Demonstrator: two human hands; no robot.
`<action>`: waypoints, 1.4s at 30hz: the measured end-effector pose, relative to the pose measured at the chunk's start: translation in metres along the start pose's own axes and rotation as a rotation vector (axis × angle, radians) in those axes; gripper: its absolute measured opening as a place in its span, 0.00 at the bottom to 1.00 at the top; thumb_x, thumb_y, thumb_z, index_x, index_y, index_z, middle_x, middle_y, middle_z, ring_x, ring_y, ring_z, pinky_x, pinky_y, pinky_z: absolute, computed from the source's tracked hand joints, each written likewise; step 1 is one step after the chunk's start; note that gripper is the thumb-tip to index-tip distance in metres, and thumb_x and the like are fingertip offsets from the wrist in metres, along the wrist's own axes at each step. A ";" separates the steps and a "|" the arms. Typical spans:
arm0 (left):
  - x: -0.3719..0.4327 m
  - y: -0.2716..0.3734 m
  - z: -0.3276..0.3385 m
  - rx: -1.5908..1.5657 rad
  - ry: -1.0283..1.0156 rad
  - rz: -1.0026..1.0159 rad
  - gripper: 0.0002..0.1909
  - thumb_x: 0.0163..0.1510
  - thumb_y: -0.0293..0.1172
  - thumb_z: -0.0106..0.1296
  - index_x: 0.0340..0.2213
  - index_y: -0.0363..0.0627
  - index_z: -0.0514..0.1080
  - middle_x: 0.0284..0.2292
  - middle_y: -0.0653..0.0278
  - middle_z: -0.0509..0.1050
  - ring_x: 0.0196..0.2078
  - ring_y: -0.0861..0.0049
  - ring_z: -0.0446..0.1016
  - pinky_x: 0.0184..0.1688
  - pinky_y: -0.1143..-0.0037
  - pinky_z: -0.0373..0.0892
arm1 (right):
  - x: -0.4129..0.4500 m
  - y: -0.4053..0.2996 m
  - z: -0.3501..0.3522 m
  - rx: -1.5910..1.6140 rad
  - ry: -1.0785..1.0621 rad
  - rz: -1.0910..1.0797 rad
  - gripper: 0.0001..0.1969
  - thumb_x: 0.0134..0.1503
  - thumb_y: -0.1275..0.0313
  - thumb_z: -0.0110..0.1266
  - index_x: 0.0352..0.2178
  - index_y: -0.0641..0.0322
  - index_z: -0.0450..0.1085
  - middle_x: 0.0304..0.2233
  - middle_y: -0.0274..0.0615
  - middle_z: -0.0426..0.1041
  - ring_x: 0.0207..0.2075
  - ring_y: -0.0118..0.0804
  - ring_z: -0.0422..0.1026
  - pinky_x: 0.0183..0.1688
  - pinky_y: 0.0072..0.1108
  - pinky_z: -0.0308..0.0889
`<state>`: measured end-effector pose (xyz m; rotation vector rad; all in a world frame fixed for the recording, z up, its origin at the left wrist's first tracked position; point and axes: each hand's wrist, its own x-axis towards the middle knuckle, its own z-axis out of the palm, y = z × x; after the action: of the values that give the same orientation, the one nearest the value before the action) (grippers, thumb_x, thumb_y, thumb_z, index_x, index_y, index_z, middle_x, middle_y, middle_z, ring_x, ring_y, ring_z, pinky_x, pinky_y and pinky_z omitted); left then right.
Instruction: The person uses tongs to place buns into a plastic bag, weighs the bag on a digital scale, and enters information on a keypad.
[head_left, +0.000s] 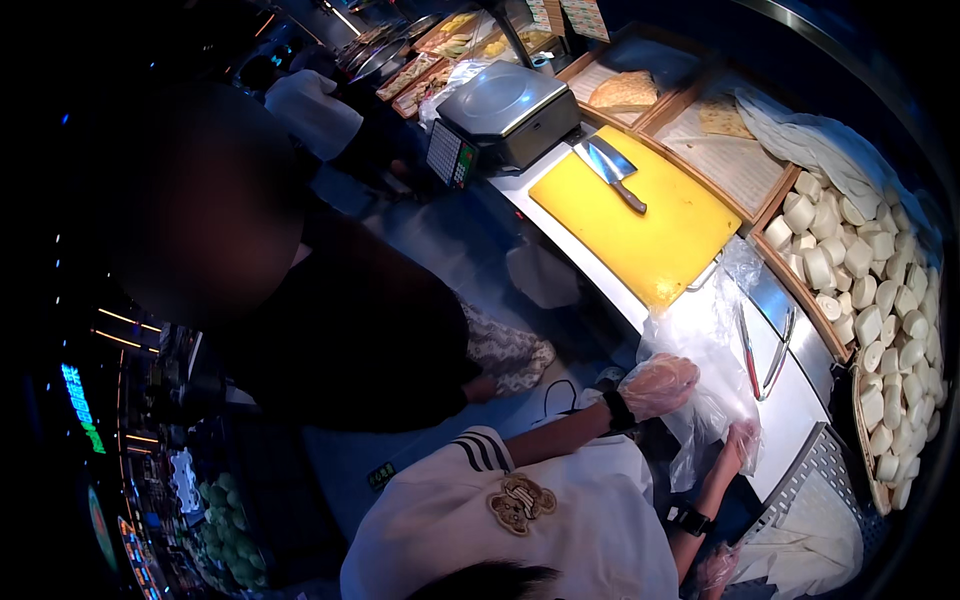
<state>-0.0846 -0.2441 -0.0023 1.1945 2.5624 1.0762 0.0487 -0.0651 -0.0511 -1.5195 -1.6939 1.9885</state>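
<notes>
My left hand (660, 384), in a clear plastic glove, has its fingers curled on a crumpled clear plastic bag (694, 416). My right hand (744, 441), also gloved, grips the bag's other side. The bag hangs between both hands over the white counter's (799, 416) edge; nothing can be made out inside it. Metal tongs (757, 382) lie spread on the counter just past my right hand. Beyond the bag is a yellow cutting board (660, 240), with a cleaver (611, 165) resting on its far part.
Wooden trays hold many white steamed buns (862, 255) and pieces of flatbread (624, 91). A weighing scale (506, 112) stands past the board. At lower right, another gloved hand (718, 566) is near a perforated metal tray (806, 465) with white cloth. A person in dark clothing (360, 322) stands at left.
</notes>
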 end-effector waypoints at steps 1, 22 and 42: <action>-0.004 0.001 -0.003 -0.001 0.004 -0.007 0.06 0.50 0.31 0.46 0.28 0.41 0.66 0.28 0.55 0.69 0.35 0.58 0.68 0.41 0.65 0.63 | 0.001 0.005 0.000 -0.097 0.000 -0.033 0.26 0.57 0.68 0.52 0.54 0.72 0.58 0.49 0.44 0.66 0.48 0.33 0.66 0.51 0.21 0.60; 0.113 0.076 -0.081 -0.119 0.787 0.737 0.10 0.63 0.33 0.33 0.41 0.39 0.54 0.44 0.41 0.65 0.42 0.54 0.71 0.43 0.63 0.74 | -0.034 -0.069 -0.028 -0.447 0.393 -1.334 0.19 0.41 0.83 0.50 0.39 0.60 0.68 0.44 0.47 0.66 0.43 0.49 0.68 0.44 0.31 0.66; 0.093 -0.036 0.073 -0.090 0.041 0.467 0.11 0.52 0.22 0.44 0.38 0.38 0.68 0.38 0.53 0.72 0.46 0.57 0.69 0.49 0.63 0.63 | 0.222 0.359 0.009 0.043 0.808 0.478 0.14 0.51 0.62 0.55 0.30 0.63 0.71 0.34 0.53 0.74 0.40 0.53 0.73 0.41 0.36 0.67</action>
<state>-0.1430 -0.1531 -0.0631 1.8166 2.2846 1.2910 0.1068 -0.0605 -0.4695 -2.4141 -1.0061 1.2079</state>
